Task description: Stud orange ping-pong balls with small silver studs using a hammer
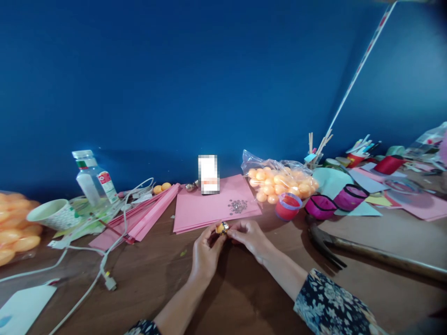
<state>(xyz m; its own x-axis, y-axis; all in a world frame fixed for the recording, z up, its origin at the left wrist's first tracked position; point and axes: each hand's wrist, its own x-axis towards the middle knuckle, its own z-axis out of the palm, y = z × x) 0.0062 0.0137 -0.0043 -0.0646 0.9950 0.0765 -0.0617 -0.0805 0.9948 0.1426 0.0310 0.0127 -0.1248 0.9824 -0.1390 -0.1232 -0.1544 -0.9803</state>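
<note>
Between the thumb and fingers of my left hand (206, 253) is a small orange ball (222, 228) with shiny dark and silver pieces on its surface. My right hand (251, 238) is closed in a pinch against the right side of the ball; whatever its fingertips hold is too small to make out. Just beyond the ball, a scatter of small silver sequins (238, 206) lies on a stack of pink paper sheets (202, 209). Both hands are above the brown table near its middle.
A clear bag of orange balls (275, 181) and a red cup (288, 206) stand behind to the right. A hammer (377, 256) lies at the right. White cables (104, 260), a paper cup (54, 214) and a plastic bottle (94, 181) are on the left.
</note>
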